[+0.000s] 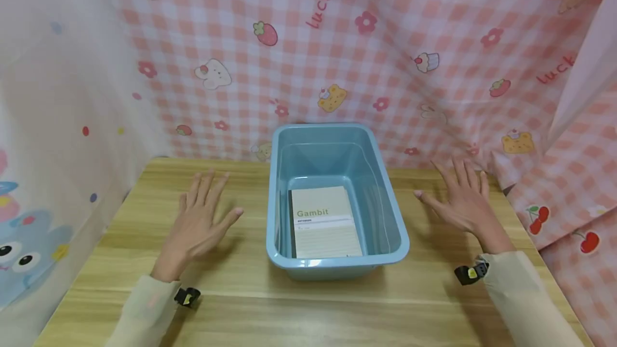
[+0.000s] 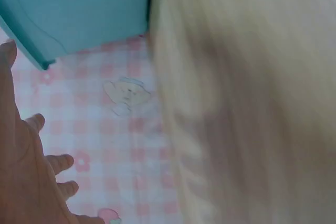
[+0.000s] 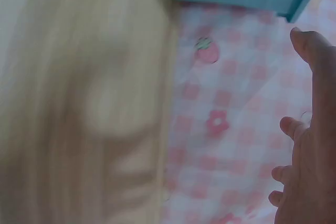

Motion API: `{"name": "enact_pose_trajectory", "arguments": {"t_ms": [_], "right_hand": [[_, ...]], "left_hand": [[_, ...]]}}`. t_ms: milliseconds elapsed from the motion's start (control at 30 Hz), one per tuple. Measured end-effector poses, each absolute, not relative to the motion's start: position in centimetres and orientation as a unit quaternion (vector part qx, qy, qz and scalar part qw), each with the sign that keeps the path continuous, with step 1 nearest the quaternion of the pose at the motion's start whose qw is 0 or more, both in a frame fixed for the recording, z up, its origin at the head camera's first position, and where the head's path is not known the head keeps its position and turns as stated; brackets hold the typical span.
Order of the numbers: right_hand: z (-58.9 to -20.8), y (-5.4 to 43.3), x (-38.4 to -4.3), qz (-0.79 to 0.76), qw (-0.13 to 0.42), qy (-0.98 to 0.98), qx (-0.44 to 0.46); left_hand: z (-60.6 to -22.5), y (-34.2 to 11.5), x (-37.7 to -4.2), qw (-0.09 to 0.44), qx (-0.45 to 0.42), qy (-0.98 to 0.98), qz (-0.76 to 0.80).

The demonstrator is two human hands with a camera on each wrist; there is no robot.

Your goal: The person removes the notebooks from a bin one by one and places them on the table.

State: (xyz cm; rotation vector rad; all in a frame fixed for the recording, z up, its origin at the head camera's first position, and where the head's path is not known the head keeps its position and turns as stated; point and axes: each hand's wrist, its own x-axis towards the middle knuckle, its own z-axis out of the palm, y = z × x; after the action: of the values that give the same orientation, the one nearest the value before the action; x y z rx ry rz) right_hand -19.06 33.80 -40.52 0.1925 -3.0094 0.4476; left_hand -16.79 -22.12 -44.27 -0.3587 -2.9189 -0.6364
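A blue plastic basin (image 1: 337, 262) stands on the wooden table in the middle of the head view. Inside it, flat on the bottom, lies a notebook (image 1: 324, 234) with a pale cover, a dark spine and the word "Gambit". My left hand (image 1: 197, 224) hovers palm down to the left of the basin, fingers spread and holding nothing. On the other side, my right hand (image 1: 460, 202) is likewise spread over the table, apart from the basin. Both wrist views show the basin's side wall (image 2: 79, 9) beyond the thumb, and a hand's shadow on the wood.
The wooden table (image 1: 231, 315) has its back edge against a pink checked cloth (image 1: 308, 63) printed with fruit and animals. A white patterned curtain (image 1: 58, 95) hangs at the left, and more checked cloth drapes down at the right edge.
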Motion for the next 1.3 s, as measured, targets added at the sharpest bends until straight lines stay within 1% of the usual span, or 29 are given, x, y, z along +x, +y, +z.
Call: {"name": "enact_pose_trajectory", "arguments": {"t_ms": [200,433,833,1033,1133,1300], "right_hand": [[-38.1,32.2,-19.9,0.163,0.046,-0.982,0.081],[-35.9,30.3,-20.5,0.168,0.048,-0.979,0.100],[-32.7,27.5,-21.4,0.176,0.045,-0.973,0.145],[-31.5,25.8,-22.1,0.170,0.051,-0.969,0.173],[-30.9,25.1,-22.2,0.175,0.040,-0.966,0.185],[-29.8,23.5,-22.3,0.183,0.004,-0.962,0.201]], "left_hand": [[-43.2,-20.5,-16.8,0.099,-0.176,-0.948,-0.244],[-42.6,-19.4,-16.0,0.143,-0.243,-0.914,-0.290],[-41.2,-17.1,-14.8,0.166,-0.336,-0.872,-0.313],[-40.5,-15.8,-14.1,0.195,-0.370,-0.848,-0.326],[-40.3,-15.0,-13.9,0.208,-0.394,-0.830,-0.335],[-40.6,-14.1,-14.1,0.205,-0.419,-0.808,-0.360]]}}
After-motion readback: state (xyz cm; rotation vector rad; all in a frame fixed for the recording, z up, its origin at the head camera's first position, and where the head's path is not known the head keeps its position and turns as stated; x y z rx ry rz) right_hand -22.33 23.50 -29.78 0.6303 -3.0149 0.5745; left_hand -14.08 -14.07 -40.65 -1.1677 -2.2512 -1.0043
